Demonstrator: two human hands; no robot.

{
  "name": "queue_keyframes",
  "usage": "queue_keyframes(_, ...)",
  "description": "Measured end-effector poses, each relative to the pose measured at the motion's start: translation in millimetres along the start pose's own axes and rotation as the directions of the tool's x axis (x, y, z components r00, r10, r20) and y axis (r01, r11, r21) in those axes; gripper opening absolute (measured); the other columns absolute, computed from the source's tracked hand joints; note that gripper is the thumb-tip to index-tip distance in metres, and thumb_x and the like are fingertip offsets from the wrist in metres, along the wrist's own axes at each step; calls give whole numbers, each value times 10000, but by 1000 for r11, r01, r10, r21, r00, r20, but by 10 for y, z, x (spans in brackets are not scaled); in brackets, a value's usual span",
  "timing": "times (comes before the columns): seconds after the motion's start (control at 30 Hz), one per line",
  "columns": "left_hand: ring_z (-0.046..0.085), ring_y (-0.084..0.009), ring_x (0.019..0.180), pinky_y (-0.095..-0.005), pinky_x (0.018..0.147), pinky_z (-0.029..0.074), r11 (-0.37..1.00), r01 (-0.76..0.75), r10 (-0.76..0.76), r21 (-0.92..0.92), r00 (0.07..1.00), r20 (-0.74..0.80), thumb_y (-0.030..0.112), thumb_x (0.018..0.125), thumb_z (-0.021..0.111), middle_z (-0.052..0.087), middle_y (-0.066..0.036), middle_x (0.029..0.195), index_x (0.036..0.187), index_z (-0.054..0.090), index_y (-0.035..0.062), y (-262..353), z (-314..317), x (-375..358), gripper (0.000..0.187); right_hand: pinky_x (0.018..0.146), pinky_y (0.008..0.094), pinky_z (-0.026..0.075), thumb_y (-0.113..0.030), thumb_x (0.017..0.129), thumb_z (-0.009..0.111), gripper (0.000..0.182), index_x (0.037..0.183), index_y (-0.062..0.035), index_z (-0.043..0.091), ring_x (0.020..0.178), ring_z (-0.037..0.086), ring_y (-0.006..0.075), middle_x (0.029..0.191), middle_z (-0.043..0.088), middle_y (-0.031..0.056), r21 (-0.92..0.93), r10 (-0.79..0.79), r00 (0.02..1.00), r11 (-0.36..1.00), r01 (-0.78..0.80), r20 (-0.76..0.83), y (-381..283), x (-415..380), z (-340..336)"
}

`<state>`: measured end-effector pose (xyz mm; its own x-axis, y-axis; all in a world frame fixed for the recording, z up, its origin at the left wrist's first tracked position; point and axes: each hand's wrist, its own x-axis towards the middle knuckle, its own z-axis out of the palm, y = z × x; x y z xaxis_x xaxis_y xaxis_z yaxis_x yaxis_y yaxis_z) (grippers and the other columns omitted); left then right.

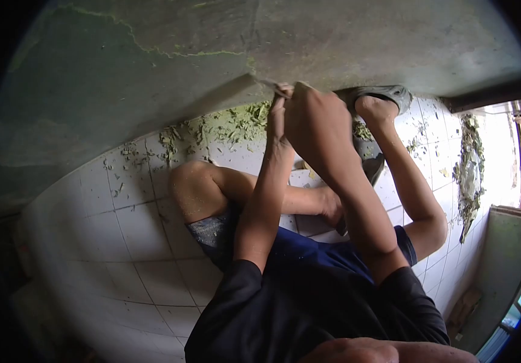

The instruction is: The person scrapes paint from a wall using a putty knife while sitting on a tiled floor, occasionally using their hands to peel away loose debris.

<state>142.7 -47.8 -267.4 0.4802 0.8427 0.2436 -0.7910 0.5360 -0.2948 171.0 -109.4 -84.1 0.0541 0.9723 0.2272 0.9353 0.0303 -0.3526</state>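
My right hand is closed in a fist in front of the wall, and the handle inside it is hidden from view. My left hand is right beside it, its fingers pinched on the thin metal part of a scraper. The scraper's tip points left and meets the grey-green wall near its foot. A ragged yellow-green line of bared paint edge runs across the wall above the tip. Motion blurs both hands a little.
Peeled paint flakes lie along the wall's foot on the white tiled floor. Another strip of flakes lies at the right near a bright doorway. My bent legs and a grey shoe are close to the wall.
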Motion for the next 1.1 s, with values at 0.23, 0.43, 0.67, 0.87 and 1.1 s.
queue_keyframes(0.23,599,-137,920,-353,894,519,998,-60,60,2,984,-171,225,1052,554,635,36,931,1026,625,158,-79,362,43,101,617,468,521,-164,863,632,217,759,24,658,640,665,412,660,615,253,52,55,995,997,-50,-84,-77,49,-236)
queue_keyframes(0.43,631,-209,917,-406,874,549,977,-29,65,210,984,-164,248,1071,511,616,9,891,1013,619,139,-30,181,-56,164,639,503,563,-131,836,633,193,723,20,669,675,674,461,677,635,277,34,-8,997,999,11,-80,-39,74,-140)
queue_keyframes(0.67,614,-142,1022,-318,933,492,930,-68,73,361,997,1,297,1070,501,634,-20,1087,1157,615,128,-244,44,-87,222,646,490,576,-72,784,643,95,711,-18,669,724,707,421,735,679,238,-43,52,998,998,-53,-25,-6,191,36)
queue_keyframes(0.87,623,-163,983,-331,910,510,701,46,110,711,979,-172,292,1064,513,628,-21,1027,1115,616,116,-19,164,17,210,659,504,572,-52,760,631,65,721,-14,667,691,695,435,709,664,246,20,121,992,992,-121,29,34,26,102)
queue_keyframes(1.1,634,-187,937,-347,884,531,301,305,211,904,903,-375,285,1057,527,621,-23,956,1066,618,103,32,244,3,204,644,523,556,-100,805,574,154,783,14,676,708,689,435,726,662,255,-66,-21,992,997,30,123,283,255,623)
